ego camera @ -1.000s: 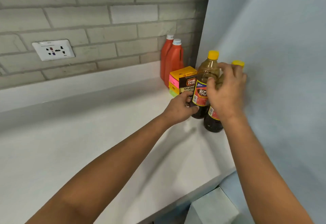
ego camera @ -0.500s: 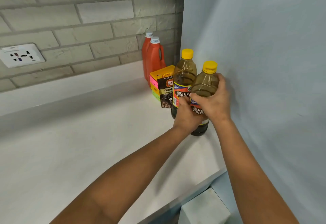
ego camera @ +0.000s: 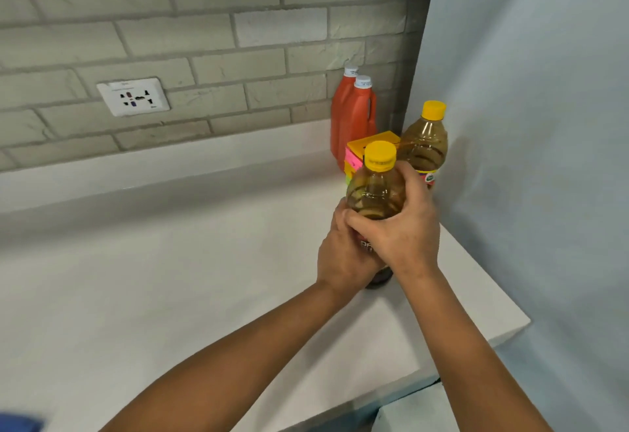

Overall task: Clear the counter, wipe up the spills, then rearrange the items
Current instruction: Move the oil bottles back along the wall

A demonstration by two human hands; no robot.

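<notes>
**Both hands around one bottle at the right corner of the table**

The white smooth table has a wide bare surface on the left and in the near part. Its right edge meets the pale blue wall, and its near right corner ends just beside this wall. At the far side, the table stops at a low white ledge under the grey brick wall, which carries a white socket plate.

All items stand crowded in the far right corner. Two orange plastic jugs with white caps are farthest. In front of them is a yellow and pink carton box, and a clear plastic bottle of brown liquid with a yellow cap stands close to the blue wall.

A second clear bottle with a yellow cap is nearer, in front of the box. The right hand grips its upper body with curled fingers. The left hand wraps around its lower part, over the label. Its dark base is near the table; I cannot tell whether it touches.
</notes>
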